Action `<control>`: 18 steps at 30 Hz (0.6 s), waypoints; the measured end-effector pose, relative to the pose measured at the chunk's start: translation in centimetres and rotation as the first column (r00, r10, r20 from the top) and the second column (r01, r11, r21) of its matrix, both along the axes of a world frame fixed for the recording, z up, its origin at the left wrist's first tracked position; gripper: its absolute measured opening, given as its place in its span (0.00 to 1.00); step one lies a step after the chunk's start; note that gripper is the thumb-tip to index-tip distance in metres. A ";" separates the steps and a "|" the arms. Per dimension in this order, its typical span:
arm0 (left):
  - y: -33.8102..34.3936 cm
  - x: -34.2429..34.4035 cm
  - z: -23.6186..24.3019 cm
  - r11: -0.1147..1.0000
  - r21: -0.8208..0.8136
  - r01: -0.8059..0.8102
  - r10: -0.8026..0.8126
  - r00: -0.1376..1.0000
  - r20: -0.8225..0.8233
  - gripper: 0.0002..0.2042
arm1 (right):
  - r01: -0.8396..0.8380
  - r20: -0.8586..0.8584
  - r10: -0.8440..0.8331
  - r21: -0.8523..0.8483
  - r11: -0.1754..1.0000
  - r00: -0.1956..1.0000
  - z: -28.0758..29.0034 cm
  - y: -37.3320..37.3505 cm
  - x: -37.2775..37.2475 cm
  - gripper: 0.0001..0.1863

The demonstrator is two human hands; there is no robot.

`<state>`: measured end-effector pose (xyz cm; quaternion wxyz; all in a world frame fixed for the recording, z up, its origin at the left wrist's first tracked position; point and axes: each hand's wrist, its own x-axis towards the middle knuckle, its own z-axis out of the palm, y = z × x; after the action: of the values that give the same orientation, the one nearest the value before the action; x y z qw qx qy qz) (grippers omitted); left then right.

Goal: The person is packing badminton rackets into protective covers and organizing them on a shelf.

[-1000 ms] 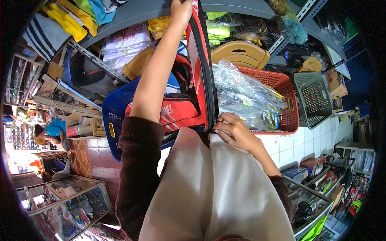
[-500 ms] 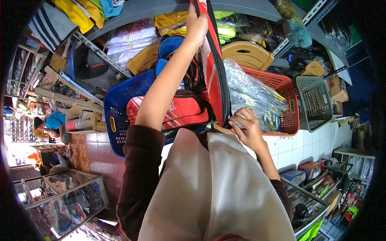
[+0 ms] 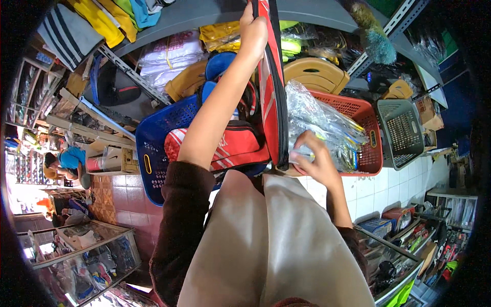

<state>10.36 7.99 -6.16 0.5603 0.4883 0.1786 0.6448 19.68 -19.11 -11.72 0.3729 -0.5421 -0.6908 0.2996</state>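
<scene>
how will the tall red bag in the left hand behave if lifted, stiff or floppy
The tall red bag looks fairly stiff, since its black-trimmed side runs nearly straight. Being so narrow, it would probably tip if the left hand let go.

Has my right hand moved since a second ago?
Yes, your right hand has shifted rightward, judged against the red basket, closer to its handled end.

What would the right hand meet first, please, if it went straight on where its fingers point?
The right hand would probably meet the red bag in the left hand; depth is unclear.
</scene>
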 end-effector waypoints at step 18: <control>-3.9 -4.8 8.9 0.896 0.089 0.435 -0.334 0.792 -0.511 0.33 | 0.076 -0.760 0.182 0.291 0.954 0.624 7.7 16.5 9.7 0.40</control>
<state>5.60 4.04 2.79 0.5651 0.7136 0.1426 0.3886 29.34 -2.62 -4.04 0.7020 -0.2761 -0.5136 0.4087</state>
